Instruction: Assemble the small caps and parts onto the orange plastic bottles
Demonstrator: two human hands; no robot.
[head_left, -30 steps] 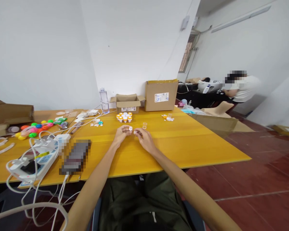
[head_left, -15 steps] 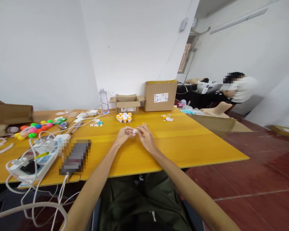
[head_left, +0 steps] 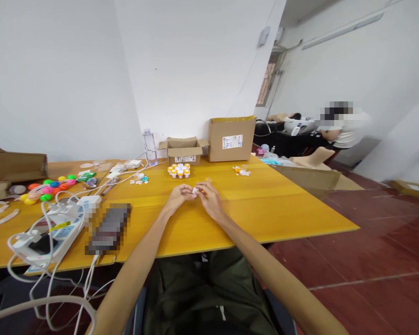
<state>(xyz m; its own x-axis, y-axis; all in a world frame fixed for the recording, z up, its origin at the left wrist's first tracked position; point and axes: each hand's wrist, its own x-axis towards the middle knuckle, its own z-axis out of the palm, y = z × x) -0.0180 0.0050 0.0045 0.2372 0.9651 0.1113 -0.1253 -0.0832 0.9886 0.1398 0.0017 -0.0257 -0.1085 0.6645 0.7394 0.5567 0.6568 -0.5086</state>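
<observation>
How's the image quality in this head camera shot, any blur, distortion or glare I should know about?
Head view: even indoor light, no harsh glare on the yellow table. Wide-angle lens bends the walls and stretches the forearms. Pixelated patches cover a dark object on the table and the face of a person in the background. The small white piece between the left hand and right hand is too tiny to resolve.
</observation>
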